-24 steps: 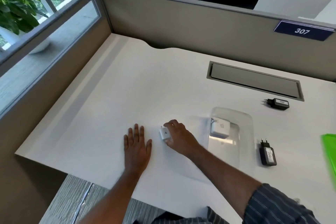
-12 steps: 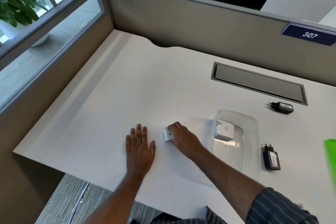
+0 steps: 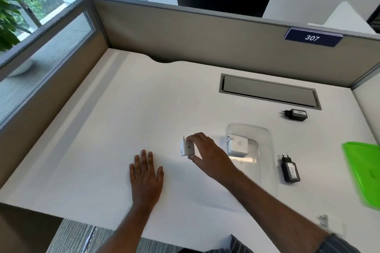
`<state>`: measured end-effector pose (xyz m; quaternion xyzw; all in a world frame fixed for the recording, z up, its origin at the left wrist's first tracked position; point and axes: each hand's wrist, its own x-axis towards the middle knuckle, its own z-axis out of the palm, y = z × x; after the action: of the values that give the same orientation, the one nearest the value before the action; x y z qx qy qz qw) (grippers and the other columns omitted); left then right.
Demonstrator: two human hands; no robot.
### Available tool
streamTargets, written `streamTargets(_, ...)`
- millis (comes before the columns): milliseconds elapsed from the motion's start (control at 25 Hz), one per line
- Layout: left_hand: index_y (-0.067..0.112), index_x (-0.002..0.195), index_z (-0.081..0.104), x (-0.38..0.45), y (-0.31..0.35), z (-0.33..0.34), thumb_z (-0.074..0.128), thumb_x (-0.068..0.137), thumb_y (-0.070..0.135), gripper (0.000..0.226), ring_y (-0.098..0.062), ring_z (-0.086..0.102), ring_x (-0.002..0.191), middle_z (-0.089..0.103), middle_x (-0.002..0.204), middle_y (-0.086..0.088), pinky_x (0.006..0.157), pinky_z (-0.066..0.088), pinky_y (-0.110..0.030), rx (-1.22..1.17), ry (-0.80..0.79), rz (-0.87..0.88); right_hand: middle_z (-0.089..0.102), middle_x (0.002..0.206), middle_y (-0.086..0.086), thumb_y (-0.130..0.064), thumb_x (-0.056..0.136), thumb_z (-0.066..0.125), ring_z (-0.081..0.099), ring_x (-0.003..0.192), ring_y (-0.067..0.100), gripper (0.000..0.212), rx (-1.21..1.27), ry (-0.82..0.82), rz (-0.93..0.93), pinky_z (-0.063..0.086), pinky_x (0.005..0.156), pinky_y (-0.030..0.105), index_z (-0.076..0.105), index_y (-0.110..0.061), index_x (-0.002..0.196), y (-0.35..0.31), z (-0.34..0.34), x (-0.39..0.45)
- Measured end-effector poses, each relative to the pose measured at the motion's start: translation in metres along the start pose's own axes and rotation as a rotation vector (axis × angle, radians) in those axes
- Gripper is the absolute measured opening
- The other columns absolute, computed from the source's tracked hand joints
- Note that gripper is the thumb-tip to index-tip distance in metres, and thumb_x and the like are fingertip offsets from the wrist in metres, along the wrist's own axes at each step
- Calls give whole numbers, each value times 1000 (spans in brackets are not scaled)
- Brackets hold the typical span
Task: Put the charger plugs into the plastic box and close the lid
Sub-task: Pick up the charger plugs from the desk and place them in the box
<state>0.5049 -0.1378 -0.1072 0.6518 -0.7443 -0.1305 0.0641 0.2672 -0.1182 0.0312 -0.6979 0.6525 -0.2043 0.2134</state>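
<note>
My right hand [image 3: 207, 155] grips a small white charger plug [image 3: 187, 147] between thumb and fingers, held just above the desk, left of the clear plastic box [image 3: 265, 141]. A larger square white charger [image 3: 238, 146] lies inside that box. One black charger plug [image 3: 289, 169] lies right beside the box, and another black plug [image 3: 296, 115] lies behind it. The green lid [image 3: 364, 170] rests at the right edge of view. My left hand [image 3: 146, 172] lies flat on the desk, fingers spread, holding nothing.
The white desk [image 3: 123, 129] is enclosed by beige partition walls at the back and left. A grey cable hatch [image 3: 267, 92] is set into the desk behind the box. Small metal prongs [image 3: 322, 222] show at the near right edge.
My right hand has lifted the small white plug off the desk and turned it upright. The left hand has stayed flat. The camera has tilted up a little.
</note>
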Motion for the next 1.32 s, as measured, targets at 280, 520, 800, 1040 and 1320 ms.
streamTargets(280, 1, 157, 32, 6, 23, -2, 21, 95, 45, 77, -45, 20, 156, 21, 169, -20, 125, 17, -62, 15, -40, 74, 51, 127, -18, -33, 88, 69, 53, 113, 12, 47, 23, 142, 96, 53, 81, 33, 47, -31, 130, 46, -40, -36)
streamTargets(520, 3, 158, 30, 17, 77, 3, 28, 97, 41, 73, -43, 15, 157, 18, 170, -19, 127, 12, -61, 17, -99, 149, 58, 122, -16, -28, 80, 71, 57, 105, 17, 47, -86, 195, 246, 52, 79, 34, 52, -29, 123, 100, -67, -65)
streamTargets(800, 6, 161, 25, 28, 132, 17, 47, 102, 33, 68, -41, 12, 158, 14, 171, -17, 127, 9, -60, 4, -169, 204, 69, 96, -5, -26, 76, 73, 64, 91, 26, 31, -502, 93, 274, 39, 85, 42, 65, -20, 105, 144, -90, -73)
streamTargets(1040, 7, 162, 21, 27, 139, 31, 27, 99, 43, 72, -40, 12, 158, 13, 171, -18, 127, 7, -62, 43, -119, 208, 58, 107, 5, -7, 81, 57, 54, 101, 29, 21, -811, -108, 200, 35, 93, 38, 66, -16, 97, 152, -97, -60)
streamTargets(1320, 8, 161, 25, 27, 137, 42, 36, 100, 41, 70, -38, 16, 158, 19, 170, -15, 127, 10, -61, 38, -36, 203, 58, 112, 9, -1, 76, 55, 53, 111, 31, 28, -843, -212, 169, 35, 102, 37, 69, -13, 97, 159, -90, -41)
